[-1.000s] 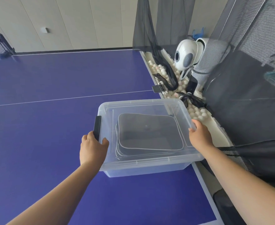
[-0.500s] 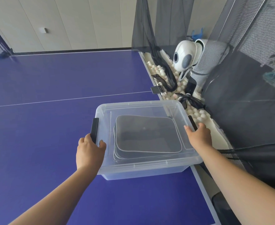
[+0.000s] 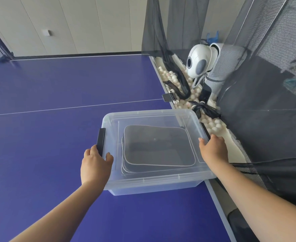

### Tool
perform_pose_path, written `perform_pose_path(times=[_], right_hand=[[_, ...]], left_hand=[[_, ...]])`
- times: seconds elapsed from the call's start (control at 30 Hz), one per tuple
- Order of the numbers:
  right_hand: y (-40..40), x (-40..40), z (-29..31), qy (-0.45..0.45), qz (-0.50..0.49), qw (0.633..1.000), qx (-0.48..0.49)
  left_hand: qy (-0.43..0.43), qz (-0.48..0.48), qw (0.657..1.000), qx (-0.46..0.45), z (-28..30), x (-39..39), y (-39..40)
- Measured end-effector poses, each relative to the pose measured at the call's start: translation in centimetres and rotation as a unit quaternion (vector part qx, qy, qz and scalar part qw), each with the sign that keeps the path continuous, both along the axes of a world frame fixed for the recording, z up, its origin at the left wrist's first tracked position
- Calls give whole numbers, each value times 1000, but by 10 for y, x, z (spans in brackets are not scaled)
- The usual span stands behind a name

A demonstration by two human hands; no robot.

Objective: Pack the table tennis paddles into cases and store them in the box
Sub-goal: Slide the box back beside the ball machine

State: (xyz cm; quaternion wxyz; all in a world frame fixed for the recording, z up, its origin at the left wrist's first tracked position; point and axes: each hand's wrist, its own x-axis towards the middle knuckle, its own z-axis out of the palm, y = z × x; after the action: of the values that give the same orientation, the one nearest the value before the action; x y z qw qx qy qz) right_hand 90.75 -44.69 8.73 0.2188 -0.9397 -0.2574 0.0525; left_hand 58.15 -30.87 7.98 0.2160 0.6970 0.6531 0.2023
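A clear plastic box (image 3: 154, 182) with a clear lid stands on the blue table (image 3: 47, 137), near its right edge. Through the lid, grey cases (image 3: 156, 147) with pale trim lie stacked flat inside. The left hand (image 3: 96, 165) curls around the black left latch (image 3: 100, 140). The right hand (image 3: 213, 148) grips the right rim, fingers folded over it.

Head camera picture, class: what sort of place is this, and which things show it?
Most likely a table tennis practice room. The blue table carries white court lines, a white ball-feeding machine sits at its end, and loose white balls lie under dark catch netting.
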Motion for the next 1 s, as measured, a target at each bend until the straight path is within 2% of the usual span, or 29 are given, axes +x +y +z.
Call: perform_pose_path(times=[0.33,0.73,0.9,1.0], right_hand=[[0,-4,-1,-60,19,998,-29],[1,-6,3,-40,17,999,-28],[0,-6,15,-63,74,988,-118],[6,-9,28,-79,130,980,-131]], left_hand=[[10,2,1000,-2,2,-1,-1],[18,-14,999,-40,5,0,1],[121,-79,989,-31,17,-2,7],[192,-141,971,9,29,-8,15]])
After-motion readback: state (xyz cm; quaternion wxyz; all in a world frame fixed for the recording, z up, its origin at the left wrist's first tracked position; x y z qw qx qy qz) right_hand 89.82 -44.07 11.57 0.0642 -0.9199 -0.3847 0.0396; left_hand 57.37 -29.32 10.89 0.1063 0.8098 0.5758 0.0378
